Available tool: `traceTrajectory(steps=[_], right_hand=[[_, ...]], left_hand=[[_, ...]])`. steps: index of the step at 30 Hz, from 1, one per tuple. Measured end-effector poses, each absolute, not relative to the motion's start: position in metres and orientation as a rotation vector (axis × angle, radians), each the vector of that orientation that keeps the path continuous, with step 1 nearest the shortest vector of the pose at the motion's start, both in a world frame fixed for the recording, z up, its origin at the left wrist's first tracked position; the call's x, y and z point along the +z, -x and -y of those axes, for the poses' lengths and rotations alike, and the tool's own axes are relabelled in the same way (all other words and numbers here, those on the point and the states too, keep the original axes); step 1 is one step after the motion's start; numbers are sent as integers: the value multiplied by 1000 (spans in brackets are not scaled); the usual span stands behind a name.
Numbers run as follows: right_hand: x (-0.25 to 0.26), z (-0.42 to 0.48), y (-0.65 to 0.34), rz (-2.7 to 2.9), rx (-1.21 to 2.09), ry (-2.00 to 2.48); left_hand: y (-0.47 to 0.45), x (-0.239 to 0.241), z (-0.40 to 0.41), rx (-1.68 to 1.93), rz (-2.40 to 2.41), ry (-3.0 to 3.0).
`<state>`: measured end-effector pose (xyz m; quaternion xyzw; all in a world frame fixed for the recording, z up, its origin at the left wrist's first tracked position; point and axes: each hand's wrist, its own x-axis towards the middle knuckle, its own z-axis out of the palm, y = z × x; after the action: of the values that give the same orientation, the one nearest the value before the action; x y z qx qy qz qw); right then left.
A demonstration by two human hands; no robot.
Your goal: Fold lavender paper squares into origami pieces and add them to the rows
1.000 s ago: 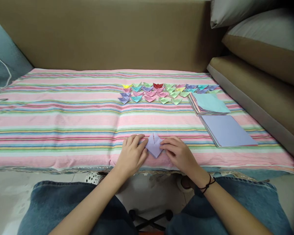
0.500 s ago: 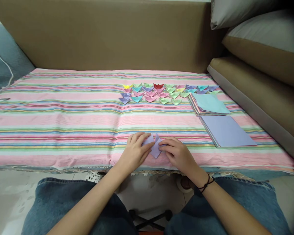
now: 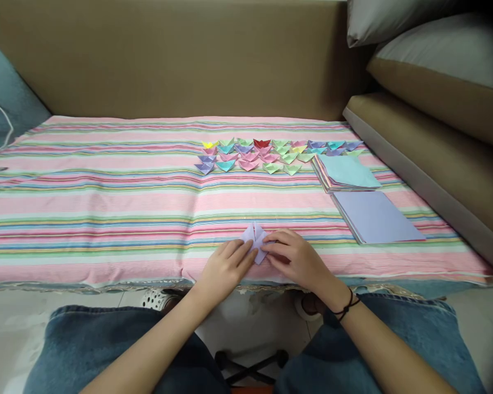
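Fingertips of our left hand (image 3: 224, 267) lie on the near left part of a folded lilac paper (image 3: 259, 238), the digits loosely bunched rather than splayed; we cannot tell whether the thumb is gripping a layer or only pressing it down. Our right hand (image 3: 296, 256) seems to pinch the paper's right corner between thumb and fingers, though its underside is hidden from us. The lilac piece sits near the front edge of the striped cloth (image 3: 119, 202), between our hands, with a narrow slit between two points at its far end. We judge it almost weightless and easily nudged, so one hand does well to pin it while the other works. Its layered middle should feel stiffer than a single sheet, yet the thin points look easy to bend or tear, and the soft cloth beneath probably gives too much for sharp creasing. We would hold it low, by the thick side corners, and keep fingers off the tips. Beyond it stand rows of boat-shaped paper folds (image 3: 250, 156); to the right lie a stack topped with light blue paper (image 3: 350, 171) and a lilac-topped stack (image 3: 378, 216).
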<state>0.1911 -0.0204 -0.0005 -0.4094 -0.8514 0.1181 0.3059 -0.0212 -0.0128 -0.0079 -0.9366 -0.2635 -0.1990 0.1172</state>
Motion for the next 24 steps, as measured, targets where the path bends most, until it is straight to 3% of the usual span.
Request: traceTrajectory(steps=[24], right_hand=[[-7,25,-189,2298,123,1059]], left_hand=[[12,-27,32,-650,796,2569]])
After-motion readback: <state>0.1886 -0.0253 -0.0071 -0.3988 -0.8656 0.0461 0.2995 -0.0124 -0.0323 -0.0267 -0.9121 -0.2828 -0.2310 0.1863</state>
